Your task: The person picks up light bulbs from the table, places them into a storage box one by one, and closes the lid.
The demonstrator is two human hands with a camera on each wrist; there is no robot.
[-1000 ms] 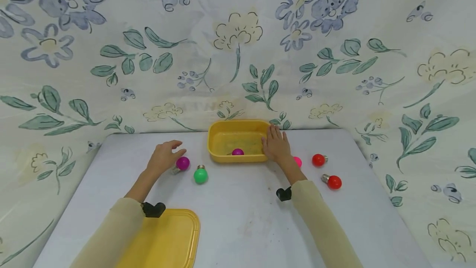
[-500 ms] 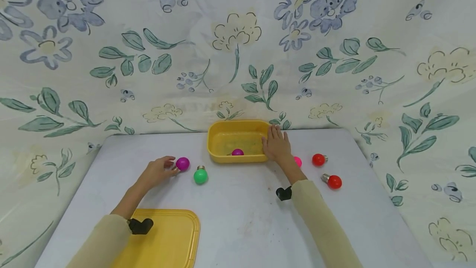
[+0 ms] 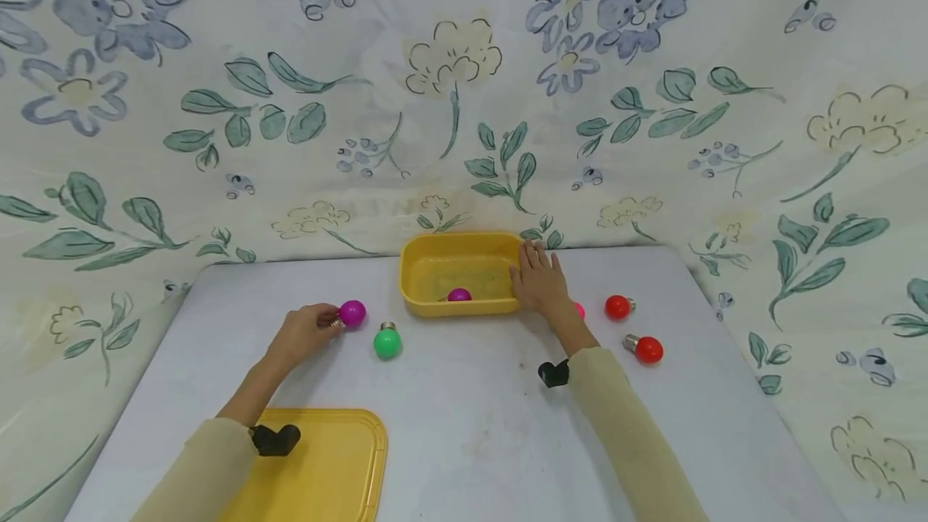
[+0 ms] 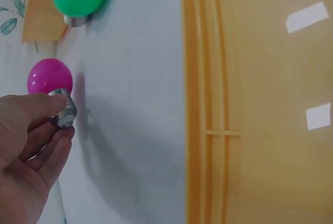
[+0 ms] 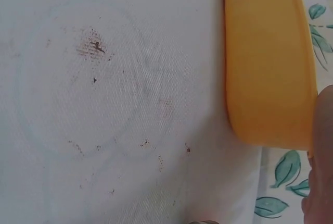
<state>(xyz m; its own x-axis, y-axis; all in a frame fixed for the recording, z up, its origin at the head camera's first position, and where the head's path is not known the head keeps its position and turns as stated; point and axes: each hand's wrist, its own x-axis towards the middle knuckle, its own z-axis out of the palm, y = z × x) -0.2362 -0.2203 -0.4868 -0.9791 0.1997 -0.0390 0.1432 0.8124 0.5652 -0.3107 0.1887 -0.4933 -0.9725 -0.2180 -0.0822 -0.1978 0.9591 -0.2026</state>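
Observation:
Between thumb and fingers, my left hand (image 3: 299,337) pinches the metal screw base of a purple light bulb (image 3: 352,313). In the left wrist view the silver base (image 4: 65,110) shows at the fingertips, with the purple globe (image 4: 50,76) beyond. A green light bulb (image 3: 387,341) lies just right of that hand. My right hand (image 3: 540,279) rests on the right end of a yellow bin (image 3: 460,308), fingers straight along its rim. Inside the bin sits another purple bulb (image 3: 459,295). In the right wrist view the bin's yellow wall (image 5: 268,62) fills the upper right.
Two red bulbs (image 3: 618,307) lie on the right of the white table (image 3: 464,417). A pink bulb (image 3: 580,310) is partly hidden behind my right wrist. A yellow tray (image 3: 333,466) lies at the front left, under my left forearm. Floral cloth (image 3: 464,119) hangs behind the table.
My left hand has come down from above the purple bulb to its base and now pinches it, with the bulb turned slightly. My right hand stays at the bin.

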